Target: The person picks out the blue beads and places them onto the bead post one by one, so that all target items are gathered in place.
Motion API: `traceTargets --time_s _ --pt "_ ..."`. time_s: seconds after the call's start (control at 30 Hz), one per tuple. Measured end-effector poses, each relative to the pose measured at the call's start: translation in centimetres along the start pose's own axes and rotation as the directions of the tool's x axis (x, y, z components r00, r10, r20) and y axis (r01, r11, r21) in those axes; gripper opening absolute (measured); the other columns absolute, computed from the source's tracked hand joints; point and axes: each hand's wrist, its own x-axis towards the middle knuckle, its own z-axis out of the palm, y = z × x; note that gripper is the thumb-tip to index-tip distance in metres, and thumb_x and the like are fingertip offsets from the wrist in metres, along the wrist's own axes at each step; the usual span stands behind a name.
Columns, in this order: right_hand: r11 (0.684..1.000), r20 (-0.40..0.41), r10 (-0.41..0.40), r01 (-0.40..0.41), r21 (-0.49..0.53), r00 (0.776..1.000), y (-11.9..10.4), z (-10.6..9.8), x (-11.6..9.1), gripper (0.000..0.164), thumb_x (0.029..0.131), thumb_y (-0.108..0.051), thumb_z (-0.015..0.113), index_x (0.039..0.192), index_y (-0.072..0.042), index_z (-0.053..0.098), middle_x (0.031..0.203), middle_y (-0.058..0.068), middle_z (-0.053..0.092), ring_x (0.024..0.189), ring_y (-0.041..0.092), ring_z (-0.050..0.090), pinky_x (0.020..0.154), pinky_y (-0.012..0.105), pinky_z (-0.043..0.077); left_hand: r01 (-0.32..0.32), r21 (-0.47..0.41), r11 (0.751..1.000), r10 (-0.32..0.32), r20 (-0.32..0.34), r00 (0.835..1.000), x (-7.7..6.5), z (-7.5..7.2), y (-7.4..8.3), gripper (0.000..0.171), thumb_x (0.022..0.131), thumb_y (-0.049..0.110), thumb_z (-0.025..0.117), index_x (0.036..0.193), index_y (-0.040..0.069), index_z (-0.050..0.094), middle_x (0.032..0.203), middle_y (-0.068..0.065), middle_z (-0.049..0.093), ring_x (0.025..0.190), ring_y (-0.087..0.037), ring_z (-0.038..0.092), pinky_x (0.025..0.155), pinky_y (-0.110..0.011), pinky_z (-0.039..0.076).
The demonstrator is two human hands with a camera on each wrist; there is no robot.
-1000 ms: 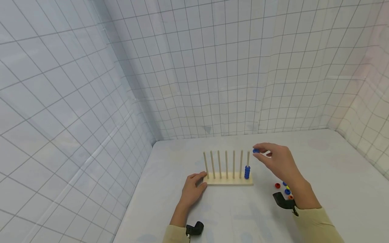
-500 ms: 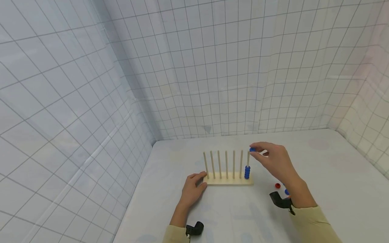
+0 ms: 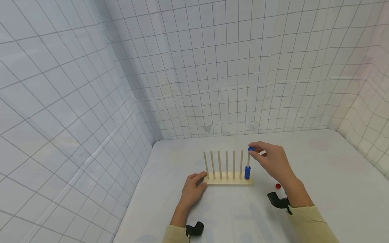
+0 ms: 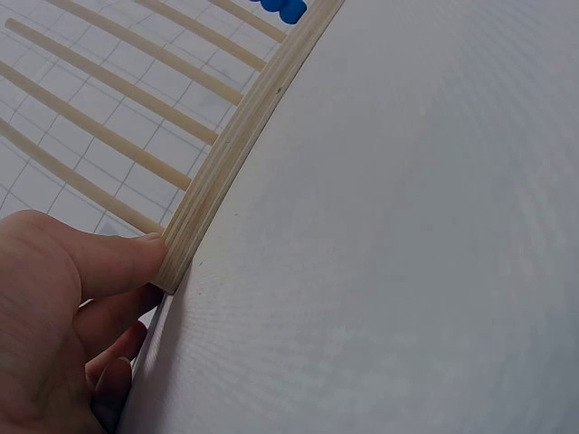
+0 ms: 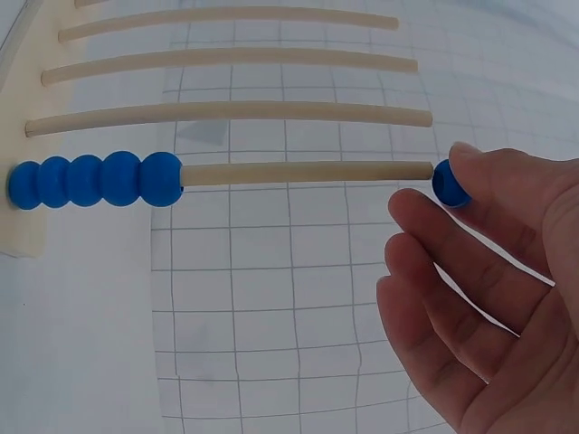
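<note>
A wooden peg stand [image 3: 228, 182] with a row of upright pegs stands on the table. My left hand [image 3: 191, 190] grips the left end of its base; in the left wrist view the thumb [image 4: 127, 262] lies against the wood and the fingers curl behind it. My right hand [image 3: 271, 162] pinches a blue bead [image 5: 450, 183] between thumb and fingertips, right at the tip of the rightmost peg [image 5: 308, 173]. In the right wrist view the bead's hole faces the peg end. Several blue beads [image 5: 99, 179] are stacked at the foot of that peg.
A red bead [image 3: 278, 186] lies on the white table [image 3: 231, 212] right of the stand, with a bit of blue beside the right wrist. Grid-patterned sheets [image 3: 212, 67] hang behind and at both sides. Each wrist wears a black camera mount [image 3: 195, 229].
The right hand has moved left with the blue bead, from beside the rightmost peg to its tip. Its forearm now hides most of the loose beads. The left hand has stayed put.
</note>
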Motion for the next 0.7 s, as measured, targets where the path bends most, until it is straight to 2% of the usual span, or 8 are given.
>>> traceTargets --time_s 0.5,0.7 --pt "0.999 0.014 -0.039 0.04 -0.021 0.999 0.01 0.35 0.03 0.023 0.094 -0.024 0.074 0.115 -0.014 0.074 0.092 -0.002 0.074 0.083 0.017 0.068 0.073 0.042 0.058 -0.026 0.027 0.999 0.026 -0.009 1.0 -0.06 -0.08 0.2 0.038 0.091 0.014 0.073 0.129 0.014 0.07 0.131 -0.007 0.063 0.124 -0.034 0.051 0.1 -0.059 0.041" --pt "0.999 0.018 -0.049 0.05 -0.022 0.999 0.19 0.53 0.08 0.024 0.094 -0.023 0.074 0.116 -0.014 0.074 0.092 -0.003 0.073 0.083 0.016 0.068 0.073 0.041 0.058 -0.012 0.018 1.0 0.012 -0.003 1.0 -0.07 -0.1 0.23 0.039 0.091 0.014 0.073 0.13 0.014 0.069 0.131 -0.008 0.062 0.125 -0.033 0.05 0.101 -0.058 0.04"
